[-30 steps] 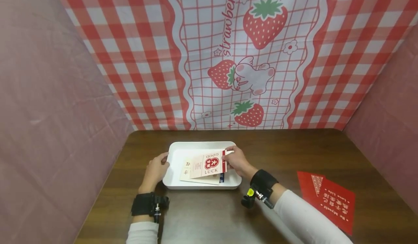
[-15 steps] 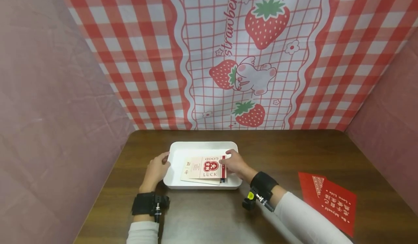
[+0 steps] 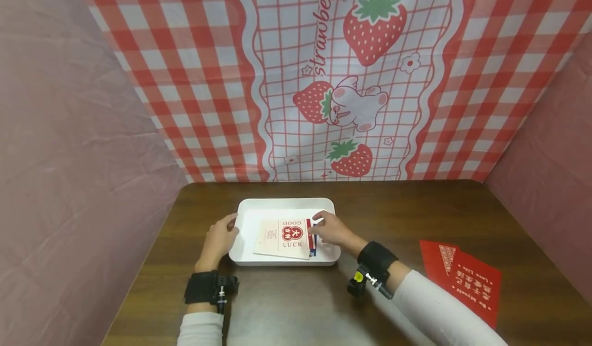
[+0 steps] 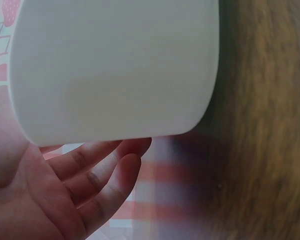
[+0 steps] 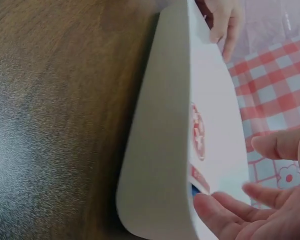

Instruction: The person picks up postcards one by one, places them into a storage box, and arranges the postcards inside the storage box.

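A white tray stands on the table, and my left hand holds it at its left rim. In the left wrist view the fingers curl behind the tray's wall. Inside the tray lies a cream card with a red "GOOD LUCK" print and a red stripe, on top of another pale card. A dark blue edge peeks out under them. My right hand hovers over the tray's right end, thumb and fingers spread apart around nothing. Its fingertips are close to the card's striped edge; contact is unclear.
Two overlapping red paper pieces with printed lettering lie on the right of the brown wooden table. A greyish sheet covers the table's front middle. A strawberry-patterned cloth hangs behind.
The "GOOD LUCK" card has gone down and left onto the other card. My right hand has let go of it, fingers parted. The left hand stays at the tray rim.
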Motion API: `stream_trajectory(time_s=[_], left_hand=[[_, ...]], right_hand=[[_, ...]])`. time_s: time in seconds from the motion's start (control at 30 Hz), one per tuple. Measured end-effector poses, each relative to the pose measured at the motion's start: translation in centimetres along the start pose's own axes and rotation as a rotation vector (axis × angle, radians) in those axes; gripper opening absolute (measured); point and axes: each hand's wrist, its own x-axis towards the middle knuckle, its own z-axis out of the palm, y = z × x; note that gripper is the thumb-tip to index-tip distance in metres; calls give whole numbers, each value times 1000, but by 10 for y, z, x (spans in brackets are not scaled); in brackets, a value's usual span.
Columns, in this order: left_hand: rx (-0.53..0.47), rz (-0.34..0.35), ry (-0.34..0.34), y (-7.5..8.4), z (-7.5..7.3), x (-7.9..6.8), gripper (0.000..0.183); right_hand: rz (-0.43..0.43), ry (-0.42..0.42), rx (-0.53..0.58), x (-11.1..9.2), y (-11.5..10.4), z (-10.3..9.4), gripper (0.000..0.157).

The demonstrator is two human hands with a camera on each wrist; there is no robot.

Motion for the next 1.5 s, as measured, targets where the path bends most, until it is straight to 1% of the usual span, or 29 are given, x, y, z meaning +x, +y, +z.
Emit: stream_trajectory(time_s=[0.1,0.23,0.4,0.67,0.8,0.93,1.1,1.17,1.3,1.37,1.5], left_hand=[[-1,-2,-2,1,-2,1,47],[-13,-12,-9,2,-4,2,47],[-14,-2,-4,2,-4,1,47],[-21,-5,-9,3,-7,1,46],[-26,-14,-18,4,-8,0,46],[-22,-8,-12,3,-7,1,46],[-15,-5,-7,2,-6,0,45],[-19,-8,-12,2,-5,0,45],[-26,-11,-19,2,-4,-1,46],[-21,-2,-11,2,-4,-1,46],[-14,10,3,1,-3,-1,46]], right_hand=[[-38,-11,-29,-2,-5,-6,38],[-80,-11,-71,-3,-11,-16,35],[-96,-8,-97,-1,-11,-24,34],[-89,7,-63,-1,-10,-36,34],[-89,20,-78,-4,-8,-43,33],[-90,27,-71,-7,-6,-50,33],[-153,35,-85,-13,-5,-58,35],[-171,49,-107,-15,-3,-61,36],[-155,87,-162,-16,4,-67,35],[-153,106,-194,-17,7,-70,33],[-186,129,-213,-20,13,-77,33]])
